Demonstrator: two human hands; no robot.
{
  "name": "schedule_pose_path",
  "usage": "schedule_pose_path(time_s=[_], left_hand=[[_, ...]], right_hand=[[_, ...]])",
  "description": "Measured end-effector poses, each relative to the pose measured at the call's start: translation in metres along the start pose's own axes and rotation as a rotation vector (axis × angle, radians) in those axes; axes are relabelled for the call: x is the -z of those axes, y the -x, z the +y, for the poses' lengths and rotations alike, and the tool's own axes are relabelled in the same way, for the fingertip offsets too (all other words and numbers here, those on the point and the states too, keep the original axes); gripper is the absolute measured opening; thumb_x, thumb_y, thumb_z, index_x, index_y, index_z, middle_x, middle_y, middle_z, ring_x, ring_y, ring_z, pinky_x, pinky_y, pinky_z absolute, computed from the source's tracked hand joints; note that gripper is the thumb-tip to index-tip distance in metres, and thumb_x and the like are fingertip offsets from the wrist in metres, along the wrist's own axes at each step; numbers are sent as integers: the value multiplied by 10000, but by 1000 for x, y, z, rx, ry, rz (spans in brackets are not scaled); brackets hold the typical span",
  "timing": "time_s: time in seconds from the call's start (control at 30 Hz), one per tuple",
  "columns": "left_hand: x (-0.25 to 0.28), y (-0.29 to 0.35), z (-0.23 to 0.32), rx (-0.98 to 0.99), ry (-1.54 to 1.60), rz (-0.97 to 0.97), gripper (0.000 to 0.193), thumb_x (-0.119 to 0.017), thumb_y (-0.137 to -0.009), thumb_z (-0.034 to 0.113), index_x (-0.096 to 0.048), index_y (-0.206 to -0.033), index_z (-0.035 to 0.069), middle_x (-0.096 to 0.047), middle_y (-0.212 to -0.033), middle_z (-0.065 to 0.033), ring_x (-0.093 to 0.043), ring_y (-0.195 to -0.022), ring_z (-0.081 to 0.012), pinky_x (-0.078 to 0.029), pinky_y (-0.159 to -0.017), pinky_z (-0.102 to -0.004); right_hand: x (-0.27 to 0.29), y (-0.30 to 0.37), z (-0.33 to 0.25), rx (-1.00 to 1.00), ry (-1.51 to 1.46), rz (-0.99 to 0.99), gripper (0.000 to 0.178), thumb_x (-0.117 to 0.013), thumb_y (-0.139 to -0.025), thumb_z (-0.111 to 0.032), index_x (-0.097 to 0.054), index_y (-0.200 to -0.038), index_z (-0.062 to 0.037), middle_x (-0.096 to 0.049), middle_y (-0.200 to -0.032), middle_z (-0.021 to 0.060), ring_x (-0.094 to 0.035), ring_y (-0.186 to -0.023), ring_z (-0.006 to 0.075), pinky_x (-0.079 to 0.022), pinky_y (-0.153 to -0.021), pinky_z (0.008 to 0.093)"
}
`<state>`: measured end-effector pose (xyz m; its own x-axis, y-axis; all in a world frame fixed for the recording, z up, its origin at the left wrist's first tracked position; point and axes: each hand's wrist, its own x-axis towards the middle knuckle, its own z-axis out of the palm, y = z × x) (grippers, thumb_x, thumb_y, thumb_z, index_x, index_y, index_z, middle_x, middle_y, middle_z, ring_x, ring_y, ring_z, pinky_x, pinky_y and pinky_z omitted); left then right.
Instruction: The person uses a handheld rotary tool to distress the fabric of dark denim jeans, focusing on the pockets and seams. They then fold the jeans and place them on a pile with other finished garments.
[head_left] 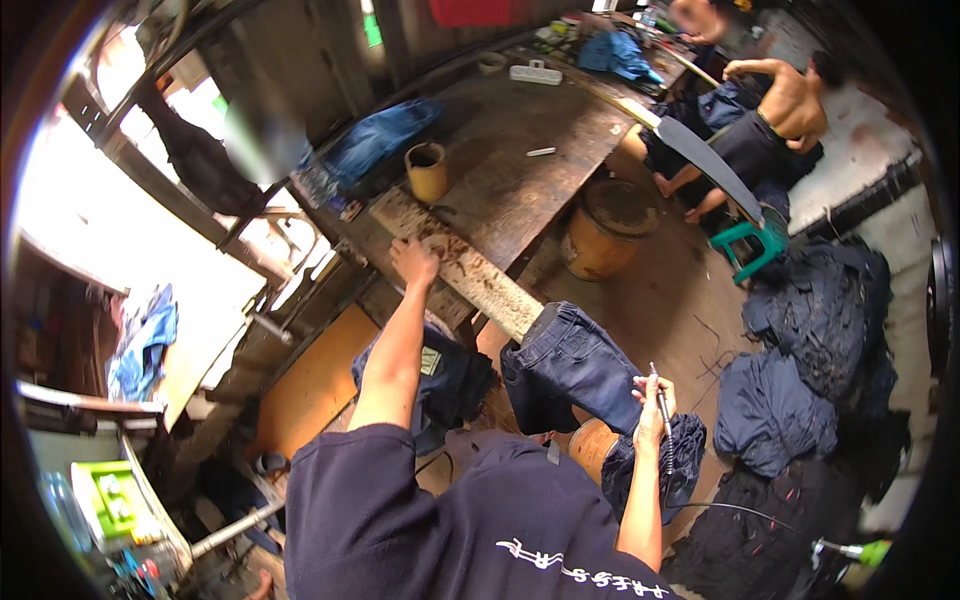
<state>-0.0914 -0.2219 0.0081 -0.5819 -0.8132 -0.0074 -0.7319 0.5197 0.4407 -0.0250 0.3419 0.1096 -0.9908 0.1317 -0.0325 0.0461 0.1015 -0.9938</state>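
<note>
A pair of dark blue jeans (570,350) is pulled over the near end of a long, worn wooden board (480,285) that juts from the table. My left hand (415,262) rests on the board's stained upper part, fingers curled; anything in them is too small to make out. Between the fingers of my right hand (655,405) is a slim pen-shaped metal handpiece (662,402), held upright beside the jeans' lower leg. From it a thin cable (735,508) trails off to the right. Bunched dark fabric (685,450) hangs below that hand.
A wooden table (520,120) carries a yellowish cup (427,172) and blue plastic (382,138). Beyond the board stand a large round drum (607,228) and a green stool (750,248). Dark garments (775,410) pile up at right. Another person (785,110) bends over at far right.
</note>
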Motion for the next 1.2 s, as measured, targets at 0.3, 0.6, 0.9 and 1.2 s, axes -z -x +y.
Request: schedule_pose_path(time_s=[0.3, 0.6, 0.9, 1.2], left_hand=[[14, 0, -12, 26, 358, -29, 654, -970, -735, 371, -684, -1171, -24, -747, -1220, -270, -735, -1108, -418, -573, -947, -495], [3, 298, 101, -284, 919, -514, 374, -911, -869, 104, -760, -1201, 22, -783, -1048, -80, -736, -956, -143, -614, -825, -318], [-17, 301, 123, -220, 841, -276, 309, -807, -949, 76, -714, -1231, -8, -790, -1119, -163, -791, -952, -220, -648, -830, -353], [-27, 305, 161, -334, 736, -373, 374, -807, -945, 53, -692, -1300, 27, -798, -1086, -123, -769, -968, -193, -627, -847, -328]], right_hand=[[9, 14, 25, -55, 119, 14, 219, -716, -1081, -251, -718, -1124, -36, -787, -972, 86, -754, -878, 125, -582, -748, 252], [-14, -24, 23, 487, 345, -287, 339, -729, -830, 53, -698, -1148, -58, -739, -1050, 103, -740, -1015, 241, -575, -887, 377], [-56, -91, 38, 824, 525, -773, 332, -695, -855, 54, -643, -1150, -87, -690, -1135, 153, -664, -1065, 410, -530, -942, 476], [-41, -98, 42, 771, 169, -757, 372, -677, -834, 167, -632, -1121, -66, -613, -1056, 186, -676, -976, 433, -571, -816, 477]])
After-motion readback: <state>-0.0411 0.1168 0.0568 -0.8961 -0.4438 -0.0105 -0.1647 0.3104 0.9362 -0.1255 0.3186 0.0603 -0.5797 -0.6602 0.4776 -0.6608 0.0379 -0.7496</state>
